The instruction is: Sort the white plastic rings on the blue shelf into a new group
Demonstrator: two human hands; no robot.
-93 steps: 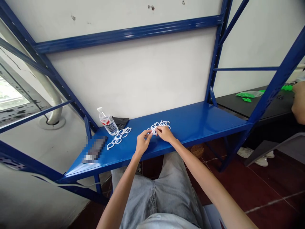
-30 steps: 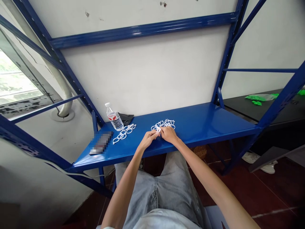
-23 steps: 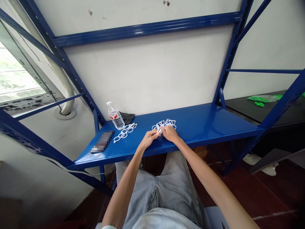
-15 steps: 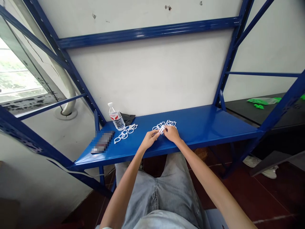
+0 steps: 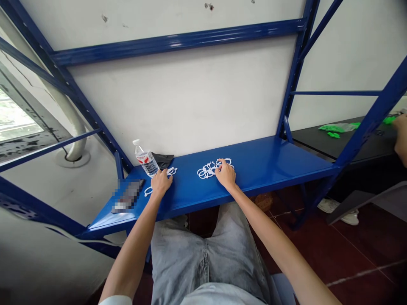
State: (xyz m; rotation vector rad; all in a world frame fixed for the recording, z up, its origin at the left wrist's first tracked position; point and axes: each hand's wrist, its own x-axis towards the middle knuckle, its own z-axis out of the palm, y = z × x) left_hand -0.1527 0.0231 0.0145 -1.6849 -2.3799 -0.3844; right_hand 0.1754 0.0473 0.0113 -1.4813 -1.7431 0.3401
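My left hand (image 5: 161, 183) reaches over a group of white plastic rings (image 5: 148, 191) beside the bottle, its thumb apart from the fingers; it covers part of that group. Further right, my right hand (image 5: 226, 174) is at a second group of white rings (image 5: 206, 170), thumb and forefinger bent onto one of them. The rings are thin, with small knobs on their edges, and lie overlapping on the blue tabletop (image 5: 254, 163). The fingertips of both hands are partly hidden.
A water bottle (image 5: 145, 159) stands behind my left hand, with a black bag (image 5: 163, 160) beside it. A blurred-out dark flat object (image 5: 129, 195) lies at the left. Blue posts frame the table. At the right, green pieces (image 5: 333, 128) lie on a black table near another person's arm (image 5: 401, 137).
My hands were together at the right group with white rings between them. The left has moved away to the left group; the right stays at the right group. The view has shifted slightly.
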